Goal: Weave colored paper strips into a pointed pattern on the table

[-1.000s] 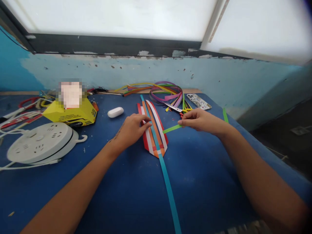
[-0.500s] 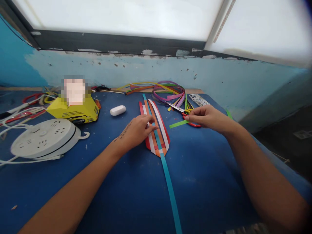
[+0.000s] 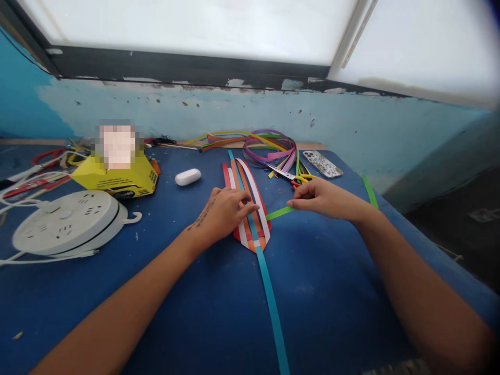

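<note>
A flat piece of red, white and orange strips (image 3: 260, 208) lies on the table, tapering to a point at its near end. Lengthwise over its middle runs a blue strip (image 3: 269, 286), which trails toward the table's front edge. My left hand (image 3: 230, 209) rests on the piece with curled fingers, thumb and forefinger close together at the blue strip; its other fingertips are hidden. Between thumb and forefinger, my right hand (image 3: 322, 198) pinches a green strip (image 3: 279, 213). The free end of that strip meets the piece's right edge.
Scissors (image 3: 282, 171) with red and yellow handles lie partly behind my right hand, near a phone (image 3: 323, 164). Coiled coloured strips (image 3: 269, 148) lie at the back. Leftward are a white case (image 3: 188, 177), a yellow box (image 3: 117, 179) and a white cable reel (image 3: 66, 221).
My right hand has moved left and slightly nearer, bringing the green strip's end to the piece. My left hand has shifted slightly nearer along the piece. The phone is now fully uncovered.
</note>
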### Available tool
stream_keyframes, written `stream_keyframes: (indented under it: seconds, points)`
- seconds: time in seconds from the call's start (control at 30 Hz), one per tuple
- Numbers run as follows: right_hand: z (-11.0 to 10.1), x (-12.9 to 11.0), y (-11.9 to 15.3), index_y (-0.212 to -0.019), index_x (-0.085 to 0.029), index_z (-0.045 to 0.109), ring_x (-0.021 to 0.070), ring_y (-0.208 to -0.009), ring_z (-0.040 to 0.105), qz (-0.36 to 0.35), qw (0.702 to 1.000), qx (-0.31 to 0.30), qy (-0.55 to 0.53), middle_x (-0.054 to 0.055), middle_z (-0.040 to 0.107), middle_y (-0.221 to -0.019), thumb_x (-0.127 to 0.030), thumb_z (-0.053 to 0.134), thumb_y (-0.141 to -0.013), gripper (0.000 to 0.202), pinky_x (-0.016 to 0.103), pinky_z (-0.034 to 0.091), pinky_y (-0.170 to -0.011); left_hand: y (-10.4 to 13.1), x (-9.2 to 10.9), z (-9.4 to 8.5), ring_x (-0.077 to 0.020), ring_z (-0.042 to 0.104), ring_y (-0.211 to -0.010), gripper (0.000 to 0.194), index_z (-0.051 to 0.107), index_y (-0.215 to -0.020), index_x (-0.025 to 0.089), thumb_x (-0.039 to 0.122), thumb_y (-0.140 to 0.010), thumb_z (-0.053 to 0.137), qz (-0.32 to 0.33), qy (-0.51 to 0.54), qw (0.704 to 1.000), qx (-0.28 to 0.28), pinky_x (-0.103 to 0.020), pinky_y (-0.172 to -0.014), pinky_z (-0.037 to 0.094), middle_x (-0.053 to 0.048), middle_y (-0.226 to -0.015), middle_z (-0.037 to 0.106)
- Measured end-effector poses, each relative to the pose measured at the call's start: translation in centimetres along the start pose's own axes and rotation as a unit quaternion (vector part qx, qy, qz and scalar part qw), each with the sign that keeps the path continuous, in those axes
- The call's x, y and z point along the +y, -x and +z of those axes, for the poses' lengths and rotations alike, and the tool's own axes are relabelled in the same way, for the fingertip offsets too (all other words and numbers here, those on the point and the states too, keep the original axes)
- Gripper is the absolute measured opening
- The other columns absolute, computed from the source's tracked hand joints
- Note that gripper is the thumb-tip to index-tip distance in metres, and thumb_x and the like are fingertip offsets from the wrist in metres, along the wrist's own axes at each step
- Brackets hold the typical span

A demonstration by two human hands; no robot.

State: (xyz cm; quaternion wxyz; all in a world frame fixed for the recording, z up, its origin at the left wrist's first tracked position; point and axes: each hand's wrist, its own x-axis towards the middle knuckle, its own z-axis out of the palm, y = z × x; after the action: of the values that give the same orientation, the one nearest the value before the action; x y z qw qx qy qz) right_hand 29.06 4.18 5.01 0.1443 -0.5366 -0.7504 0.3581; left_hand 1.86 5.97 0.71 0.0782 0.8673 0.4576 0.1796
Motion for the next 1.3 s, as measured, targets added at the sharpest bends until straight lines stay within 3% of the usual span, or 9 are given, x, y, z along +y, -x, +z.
stream_keyframes:
  seconds: [0.23, 0.5, 0.63, 0.8, 0.93, 1.13, 1.3]
  points:
    - [1.1, 0.5, -0.7, -0.068, -0.019, 0.065, 0.0109, -0.055, 0.035, -0.014, 0.999, -0.005, 0.043, -0.004, 0.043, -0.058, -0.049, 0.065, -0.086, 0.035, 0.029, 0.024, -0.051, 0.1, 0.0, 0.3, -0.0266, 0.066, -0.098, 0.022, 0.072, -0.103, 0.024, 0.044, -0.096, 0.067, 0.011, -0.005, 1.000, -0.010, -0.042, -0.091, 0.037, -0.003, -0.094, 0.075]
    - [2.4, -0.5, -0.7, -0.062, -0.019, 0.061, 0.0106, -0.053, 0.033, -0.006, 0.999, 0.018, 0.046, -0.004, 0.040, -0.055, -0.042, 0.063, -0.083, 0.031, 0.029, 0.024, -0.051, 0.3, -0.6, 1.0, -0.0320, 0.054, -0.117, 0.030, 0.070, -0.115, 0.021, 0.037, -0.089, 0.075, 0.000, -0.041, 0.999, 0.033, -0.045, -0.099, 0.046, -0.011, -0.132, 0.061]
    - [3.1, -1.0, -0.8, -0.059, -0.019, 0.058, 0.0113, -0.053, 0.035, 0.014, 0.999, 0.036, 0.028, -0.003, 0.041, -0.054, -0.040, 0.063, -0.081, 0.031, 0.030, 0.025, -0.050, 0.3, -0.8, 1.6, -0.0291, 0.055, -0.114, 0.028, 0.069, -0.114, 0.020, 0.040, -0.094, 0.068, 0.014, -0.027, 0.998, 0.054, -0.045, -0.102, 0.046, -0.011, -0.128, 0.061]
    - [3.5, -0.9, -1.0, -0.059, -0.020, 0.056, 0.0125, -0.056, 0.037, -0.004, 1.000, 0.018, 0.013, -0.002, 0.043, -0.056, -0.041, 0.064, -0.082, 0.032, 0.030, 0.027, -0.051, 0.4, -0.4, 1.5, -0.0331, 0.057, -0.121, 0.029, 0.069, -0.119, 0.022, 0.042, -0.102, 0.057, -0.018, -0.055, 0.998, 0.019, -0.051, -0.103, 0.042, -0.012, -0.133, 0.063]
    - [3.7, -0.2, -1.4, -0.064, -0.019, 0.058, 0.0128, -0.057, 0.038, -0.024, 0.999, -0.019, 0.016, -0.003, 0.044, -0.059, -0.047, 0.061, -0.087, 0.037, 0.030, 0.027, -0.052, 0.5, -0.6, 2.1, -0.0340, 0.050, -0.134, 0.034, 0.062, -0.131, 0.022, 0.040, -0.104, 0.050, -0.002, -0.066, 0.998, -0.006, -0.050, -0.106, 0.040, -0.014, -0.146, 0.055]
    - [4.0, 0.7, -1.8, -0.082, -0.018, 0.070, 0.0167, -0.068, 0.053, -0.035, 0.999, -0.037, 0.010, 0.002, 0.064, -0.073, -0.044, 0.066, -0.086, 0.027, 0.029, 0.038, -0.060, 0.6, -1.0, 2.7, -0.0303, 0.041, -0.146, 0.041, 0.051, -0.143, 0.024, 0.042, -0.108, 0.041, -0.012, -0.061, 0.998, -0.024, -0.055, -0.117, 0.027, -0.015, -0.159, 0.043]
    - [3.7, 1.3, -2.1, -0.080, -0.019, 0.070, 0.0157, -0.065, 0.051, -0.053, 0.998, -0.044, 0.002, 0.001, 0.060, -0.068, -0.042, 0.066, -0.087, 0.025, 0.029, 0.038, -0.060, 0.5, -1.3, 2.4, -0.0332, 0.039, -0.147, 0.053, 0.045, -0.149, 0.022, 0.052, -0.107, 0.039, -0.029, -0.047, 0.998, -0.013, -0.054, -0.116, 0.031, -0.017, -0.161, 0.039]
